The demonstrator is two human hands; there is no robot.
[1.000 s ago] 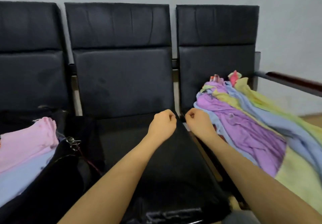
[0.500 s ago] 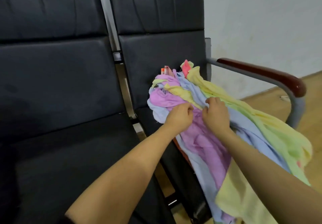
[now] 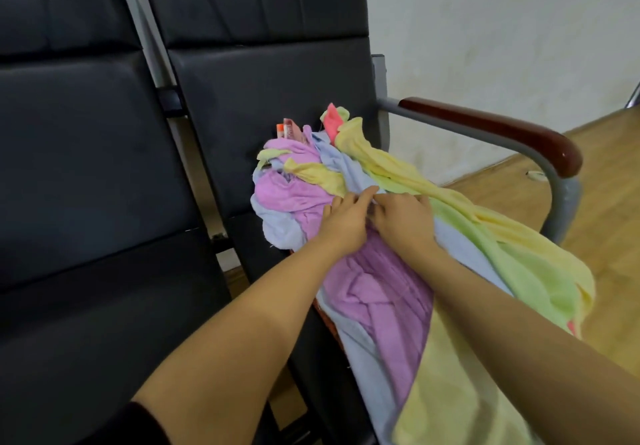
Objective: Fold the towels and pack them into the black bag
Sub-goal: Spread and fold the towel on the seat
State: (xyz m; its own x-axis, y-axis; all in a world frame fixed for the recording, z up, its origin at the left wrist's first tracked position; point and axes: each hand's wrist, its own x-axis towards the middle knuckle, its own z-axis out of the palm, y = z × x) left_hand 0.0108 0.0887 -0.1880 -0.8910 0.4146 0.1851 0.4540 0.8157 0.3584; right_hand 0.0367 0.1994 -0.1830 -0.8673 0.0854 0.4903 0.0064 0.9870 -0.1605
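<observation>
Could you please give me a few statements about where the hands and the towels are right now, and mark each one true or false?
1. Both hands, left hand and right hand, are on the towel pile. True.
2. The pile lies on the wooden floor. False: it lies on the black chair next to the armrest.
3. A purple towel is in the pile. True.
4. The black bag is in view beside the pile. False: no bag shows in this view.
5. The towels are neatly folded. False: they are tangled and crumpled.
</observation>
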